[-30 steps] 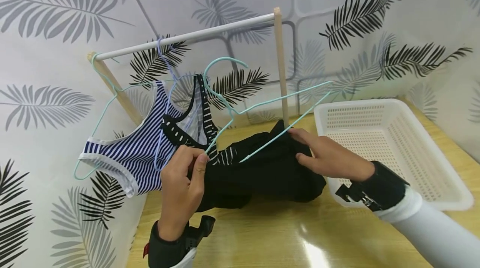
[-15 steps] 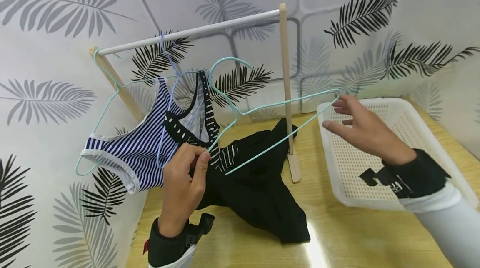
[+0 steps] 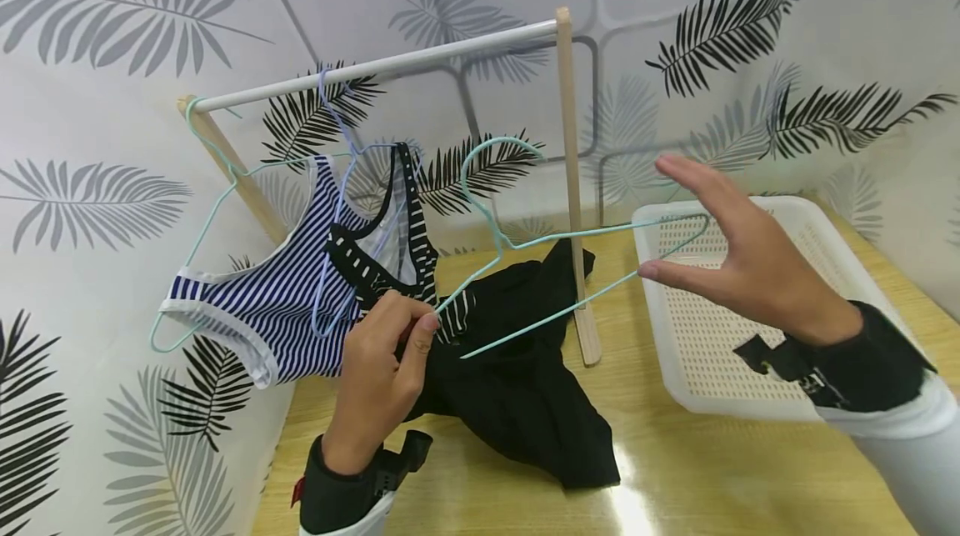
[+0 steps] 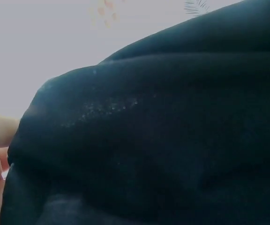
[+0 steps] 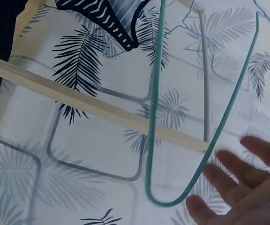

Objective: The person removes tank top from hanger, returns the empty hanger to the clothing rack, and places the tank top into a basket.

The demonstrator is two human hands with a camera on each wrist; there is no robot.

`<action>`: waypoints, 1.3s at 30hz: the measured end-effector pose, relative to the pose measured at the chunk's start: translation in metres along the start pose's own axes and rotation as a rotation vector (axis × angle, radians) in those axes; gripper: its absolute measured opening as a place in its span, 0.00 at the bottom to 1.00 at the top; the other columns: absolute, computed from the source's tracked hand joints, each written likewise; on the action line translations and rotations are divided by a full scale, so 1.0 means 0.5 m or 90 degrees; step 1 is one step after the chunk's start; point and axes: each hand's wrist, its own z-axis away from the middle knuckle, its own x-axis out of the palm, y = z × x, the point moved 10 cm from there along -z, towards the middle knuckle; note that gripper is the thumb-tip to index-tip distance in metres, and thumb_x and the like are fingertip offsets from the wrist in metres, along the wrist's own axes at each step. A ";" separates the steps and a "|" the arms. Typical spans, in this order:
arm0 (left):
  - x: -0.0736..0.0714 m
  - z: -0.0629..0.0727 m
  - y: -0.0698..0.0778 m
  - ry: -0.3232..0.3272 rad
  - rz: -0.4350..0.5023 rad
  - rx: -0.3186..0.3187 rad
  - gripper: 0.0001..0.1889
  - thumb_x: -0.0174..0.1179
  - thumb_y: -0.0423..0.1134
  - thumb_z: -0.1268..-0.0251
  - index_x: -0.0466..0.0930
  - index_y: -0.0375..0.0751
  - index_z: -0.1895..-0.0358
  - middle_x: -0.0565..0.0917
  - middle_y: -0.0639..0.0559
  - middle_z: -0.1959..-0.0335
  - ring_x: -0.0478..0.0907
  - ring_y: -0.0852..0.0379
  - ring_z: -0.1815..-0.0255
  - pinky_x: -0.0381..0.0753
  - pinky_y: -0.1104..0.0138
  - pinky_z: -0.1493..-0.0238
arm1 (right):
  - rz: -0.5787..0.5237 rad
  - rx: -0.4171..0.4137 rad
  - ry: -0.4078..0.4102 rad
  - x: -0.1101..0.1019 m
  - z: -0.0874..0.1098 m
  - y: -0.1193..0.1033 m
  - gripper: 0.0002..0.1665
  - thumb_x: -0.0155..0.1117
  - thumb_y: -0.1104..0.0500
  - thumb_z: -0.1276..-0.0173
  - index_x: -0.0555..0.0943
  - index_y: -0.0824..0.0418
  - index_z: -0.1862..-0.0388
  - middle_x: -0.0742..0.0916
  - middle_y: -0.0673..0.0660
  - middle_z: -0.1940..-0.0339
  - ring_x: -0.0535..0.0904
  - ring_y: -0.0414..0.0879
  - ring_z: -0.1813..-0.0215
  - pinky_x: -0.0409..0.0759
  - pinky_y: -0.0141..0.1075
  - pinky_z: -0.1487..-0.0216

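Observation:
My left hand (image 3: 390, 369) pinches a mint-green clothes hanger (image 3: 570, 233) near its left corner, together with a black garment (image 3: 517, 361). The garment hangs from there and spreads onto the table. In the left wrist view, black cloth (image 4: 139, 126) fills most of the picture. Fingers and thumb spread, my right hand (image 3: 757, 261) is around the hanger's far right end without gripping it. In the right wrist view its fingertips lie beside the hanger's bend (image 5: 165, 202); contact cannot be told. Black-and-white striped trim (image 3: 375, 269) shows above the garment; how it joins is unclear.
Behind my hands stands a rack with a white bar (image 3: 450, 57) and a wooden post (image 3: 572, 169). A blue-and-white striped top (image 3: 277, 294), another mint hanger (image 3: 206, 223) and a lilac hanger (image 3: 339, 211) hang there. A white basket (image 3: 675, 369) sits on the wooden table (image 3: 720, 469) at right.
My right hand has let go of the black garment and moved right to the hanger's end, its fingers spreading. The garment's loose part has dropped toward the front. The hanger has shifted right and tilted down.

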 end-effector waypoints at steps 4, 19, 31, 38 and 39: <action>0.006 -0.001 0.007 -0.014 -0.002 0.013 0.04 0.58 0.29 0.34 0.77 0.40 0.68 0.65 0.55 0.76 0.63 0.62 0.75 0.62 0.73 0.72 | 0.024 -0.121 0.012 0.010 0.003 -0.043 0.39 0.79 0.62 0.53 0.77 0.59 0.39 0.79 0.55 0.38 0.72 0.49 0.35 0.62 0.29 0.34; 0.019 -0.002 0.014 -0.039 0.015 0.018 0.04 0.58 0.33 0.33 0.78 0.41 0.68 0.68 0.56 0.74 0.65 0.62 0.74 0.63 0.75 0.71 | -0.001 -0.164 0.021 0.023 0.014 -0.039 0.17 0.70 0.72 0.45 0.86 0.57 0.58 0.88 0.49 0.62 0.80 0.35 0.54 0.71 0.22 0.50; 0.035 0.000 0.010 -0.061 0.009 0.007 0.02 0.61 0.36 0.34 0.80 0.43 0.61 0.68 0.56 0.73 0.65 0.62 0.73 0.64 0.72 0.72 | 0.035 -0.124 0.068 0.018 0.031 -0.010 0.04 0.66 0.64 0.36 0.85 0.56 0.64 0.82 0.42 0.72 0.71 0.31 0.70 0.69 0.26 0.66; 0.028 -0.001 0.005 -0.046 -0.008 0.000 0.12 0.65 0.35 0.40 0.79 0.42 0.54 0.75 0.52 0.64 0.73 0.59 0.65 0.75 0.70 0.64 | 0.046 -0.114 0.102 0.000 0.040 -0.001 0.04 0.67 0.66 0.37 0.85 0.58 0.65 0.83 0.44 0.72 0.71 0.30 0.69 0.68 0.25 0.64; 0.028 -0.001 0.004 -0.045 -0.005 -0.002 0.12 0.66 0.35 0.40 0.79 0.42 0.53 0.76 0.51 0.63 0.74 0.59 0.63 0.77 0.69 0.61 | 0.047 -0.112 0.106 -0.003 0.041 0.000 0.05 0.67 0.67 0.38 0.85 0.59 0.64 0.83 0.45 0.72 0.71 0.30 0.69 0.68 0.25 0.63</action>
